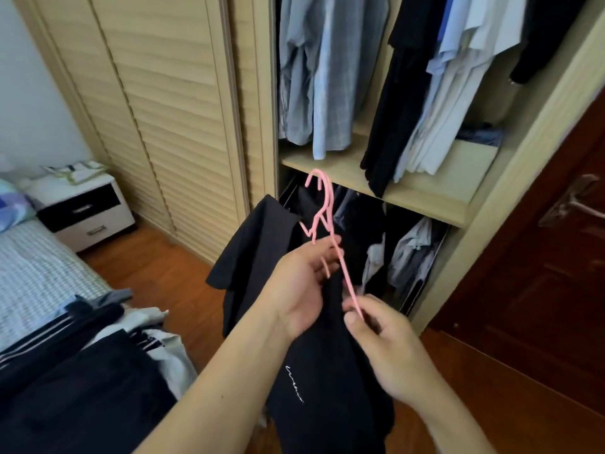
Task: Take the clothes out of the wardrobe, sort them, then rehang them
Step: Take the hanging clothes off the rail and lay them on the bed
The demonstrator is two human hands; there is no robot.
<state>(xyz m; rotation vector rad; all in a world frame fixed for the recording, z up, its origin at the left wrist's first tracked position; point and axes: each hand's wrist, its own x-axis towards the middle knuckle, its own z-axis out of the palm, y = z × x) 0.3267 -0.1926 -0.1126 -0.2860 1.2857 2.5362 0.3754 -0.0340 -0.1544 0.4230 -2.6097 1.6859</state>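
Black shirt [314, 371], cut off below, hangs from pink hanger [322, 217] gripped by left hand [299, 290] and right hand [383, 342] fingers.

Two bare forearms, no sleeves visible, left hand [299, 286] and right hand [389, 348] without rings or watch

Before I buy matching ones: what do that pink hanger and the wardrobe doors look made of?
The pink hanger looks like thin wire with a matte plastic coating, judging by its slim, even rod. The louvred doors look like pale wood or wood-look laminate, satin finish; I cannot tell which.
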